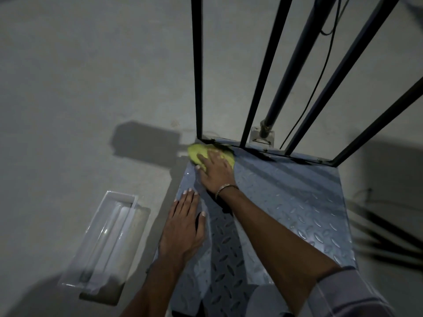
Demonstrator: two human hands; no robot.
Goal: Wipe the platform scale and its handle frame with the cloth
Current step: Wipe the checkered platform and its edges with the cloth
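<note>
The platform scale (297, 202) is a blue-grey diamond-plate deck on the floor, filling the lower right. Its black handle frame (198, 76) rises from the far edge as several thin bars. A yellow-green cloth (198, 152) lies at the deck's far left corner, at the foot of the leftmost bar. My right hand (216, 172) presses flat on the cloth, covering most of it. My left hand (183, 227) rests flat on the deck's left edge with fingers spread, holding nothing.
A clear plastic tray (107, 239) lies on the grey floor left of the scale. A thicker grey pole (295, 65) and a black cable (315, 88) stand behind the frame. Dark shadows fall on the floor at right.
</note>
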